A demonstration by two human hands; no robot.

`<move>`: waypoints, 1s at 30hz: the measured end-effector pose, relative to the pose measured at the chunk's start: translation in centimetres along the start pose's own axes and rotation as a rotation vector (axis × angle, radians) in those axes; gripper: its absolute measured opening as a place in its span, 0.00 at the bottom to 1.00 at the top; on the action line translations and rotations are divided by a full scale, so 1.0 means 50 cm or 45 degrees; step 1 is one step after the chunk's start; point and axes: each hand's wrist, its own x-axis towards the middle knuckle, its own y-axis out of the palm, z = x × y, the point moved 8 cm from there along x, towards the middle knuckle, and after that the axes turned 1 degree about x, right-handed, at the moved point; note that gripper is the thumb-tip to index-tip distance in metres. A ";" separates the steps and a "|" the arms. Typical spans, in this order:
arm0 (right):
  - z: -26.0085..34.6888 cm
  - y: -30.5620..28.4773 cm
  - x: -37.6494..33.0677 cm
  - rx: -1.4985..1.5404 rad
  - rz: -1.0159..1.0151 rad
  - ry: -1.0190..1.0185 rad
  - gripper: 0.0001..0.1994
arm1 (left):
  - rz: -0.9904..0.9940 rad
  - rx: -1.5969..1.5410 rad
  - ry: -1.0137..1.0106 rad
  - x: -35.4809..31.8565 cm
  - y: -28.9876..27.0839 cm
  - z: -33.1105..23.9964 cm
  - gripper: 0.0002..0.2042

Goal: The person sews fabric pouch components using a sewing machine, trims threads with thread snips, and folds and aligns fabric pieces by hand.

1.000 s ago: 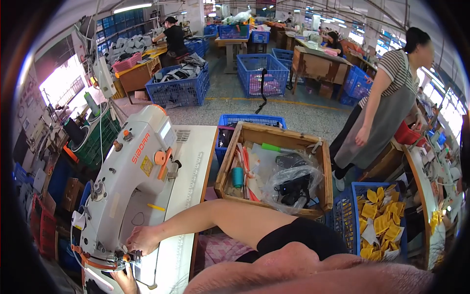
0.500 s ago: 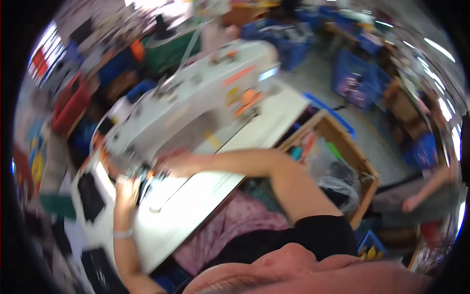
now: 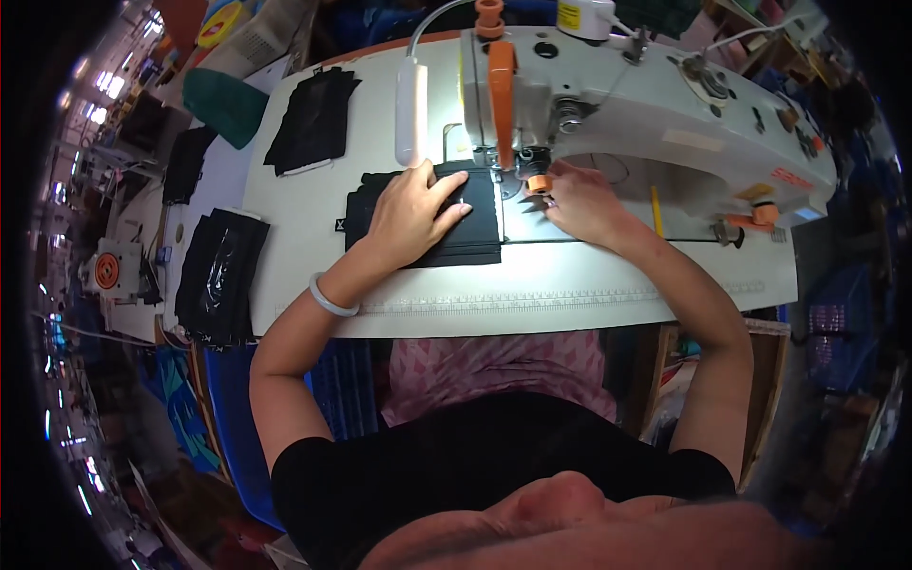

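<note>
My left hand (image 3: 407, 217) lies on a black fabric piece (image 3: 475, 223) with its fingers spread and pressed on top. The piece is flat on the white sewing table (image 3: 589, 271), its right edge close to the needle area of a white sewing machine (image 3: 665, 114). To the right of the needle is my right hand (image 3: 584, 201), its fingers curled together beside an orange knob (image 3: 540, 184). Something small and dark shows at those fingertips, too unclear to name. The machine head partly hides that hand. A lit lamp bar (image 3: 411, 114) hangs just beyond my left hand.
Black fabric pieces lie farther left: one stack (image 3: 315, 122) at the back, another shiny stack (image 3: 221, 275) near the front edge. A dark green object (image 3: 225, 106) stands at the back left. A ruler strip (image 3: 532, 300) runs along the table's front. An open wooden drawer (image 3: 665, 366) sits below right.
The view has swung from a tilted, blurred angle to a level one. My left hand, earlier close to the needle, now rests spread on the black fabric. My right hand remains near the needle.
</note>
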 end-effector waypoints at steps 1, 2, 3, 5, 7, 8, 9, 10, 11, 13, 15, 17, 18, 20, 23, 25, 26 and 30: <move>0.005 -0.004 -0.004 0.041 -0.032 -0.038 0.21 | -0.011 -0.052 0.055 -0.003 0.003 -0.004 0.18; 0.005 -0.001 -0.007 0.042 -0.025 -0.045 0.21 | -0.021 -0.104 0.111 -0.005 0.007 -0.010 0.18; 0.008 0.000 -0.009 0.033 -0.012 -0.076 0.22 | -0.024 -0.105 0.105 -0.005 0.015 -0.009 0.18; 0.021 0.001 -0.011 0.016 0.013 -0.136 0.25 | -0.178 -0.145 0.256 -0.011 0.016 -0.034 0.18; 0.032 -0.004 -0.014 0.002 0.015 -0.161 0.26 | -0.254 -0.163 0.325 -0.018 0.016 -0.044 0.19; 0.042 -0.015 -0.015 -0.015 0.011 -0.177 0.26 | -0.230 -0.181 0.316 -0.015 0.022 -0.045 0.19; 0.047 -0.019 -0.014 -0.031 0.007 -0.193 0.27 | -0.205 -0.197 0.305 -0.013 0.027 -0.046 0.20; 0.045 -0.016 -0.012 -0.030 0.009 -0.191 0.27 | -0.179 -0.214 0.294 -0.012 0.031 -0.047 0.20; 0.044 -0.014 -0.009 0.026 -0.013 -0.211 0.27 | -0.177 -0.216 0.293 -0.012 0.032 -0.049 0.20; 0.042 -0.012 -0.006 0.137 -0.057 -0.251 0.27 | -0.144 -0.195 0.254 -0.010 0.030 -0.051 0.21; 0.044 -0.006 -0.003 0.164 -0.058 -0.266 0.27 | -0.126 -0.187 0.234 -0.007 0.030 -0.055 0.21; 0.048 0.000 -0.002 0.216 -0.064 -0.298 0.26 | -0.101 -0.049 0.272 -0.006 0.035 -0.068 0.21; 0.046 0.004 -0.001 0.219 -0.063 -0.296 0.26 | -0.088 0.022 0.291 -0.005 0.036 -0.072 0.20; 0.049 0.012 -0.003 0.195 -0.081 -0.372 0.24 | -0.092 -0.037 0.267 -0.001 0.033 -0.070 0.20; 0.049 0.010 -0.003 0.167 -0.109 -0.417 0.22 | -0.103 -0.155 0.220 0.004 0.029 -0.063 0.20; 0.053 0.001 -0.002 0.129 -0.148 -0.447 0.21 | -0.124 -0.171 0.230 0.005 0.024 -0.062 0.19; 0.056 0.002 0.000 0.131 -0.148 -0.446 0.21 | -0.134 -0.178 0.236 0.004 0.021 -0.061 0.18; 0.074 0.001 0.005 0.121 -0.231 -0.549 0.18 | -0.126 -0.219 0.225 0.006 0.025 -0.054 0.17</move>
